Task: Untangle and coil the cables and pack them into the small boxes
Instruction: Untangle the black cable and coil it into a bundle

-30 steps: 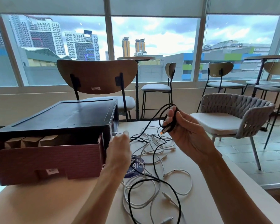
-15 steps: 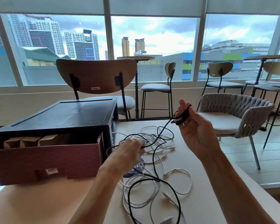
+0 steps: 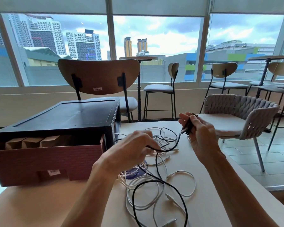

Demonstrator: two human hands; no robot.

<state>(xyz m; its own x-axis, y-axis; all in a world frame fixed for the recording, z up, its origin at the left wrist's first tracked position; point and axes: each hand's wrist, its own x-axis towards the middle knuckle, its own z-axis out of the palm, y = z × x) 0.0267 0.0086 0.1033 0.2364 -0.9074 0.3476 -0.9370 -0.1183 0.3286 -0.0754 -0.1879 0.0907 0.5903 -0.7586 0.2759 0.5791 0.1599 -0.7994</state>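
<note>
Step in hand, as judged: winding the black cable [image 3: 177,142] into a coil; none packed yet.

Hands: right hand [image 3: 202,138] is raised above the table [image 3: 220,194], fingers curled round a short dark bundle of the cable's turns. Left hand [image 3: 131,149] is lower and nearer the red box [image 3: 47,161], pinching the same cable at the fingertips.

Cable position: a short span hangs between the two hands. Below the left hand it drops to the table and lies in one wide loop, crossing over the white cables [image 3: 194,184].

Orientation: the bundle's long axis is near upright, tilted slightly left. The free span runs from upper right down to lower left with a slack curve. A grey connector seems to sit at the bundle's lower end, pointing down-left; too small to be sure.

Method notes:
- Feed slack from the left hand, letting the cable slide through the pinch.
- Lay each turn beside the others, same length, so the coil fits a small box [image 3: 31,141].
- Lift the table loop clear of the white cables before pulling; a snag would drag the whole tangle.
- Avoid twisting against the cable's natural curl.
</note>
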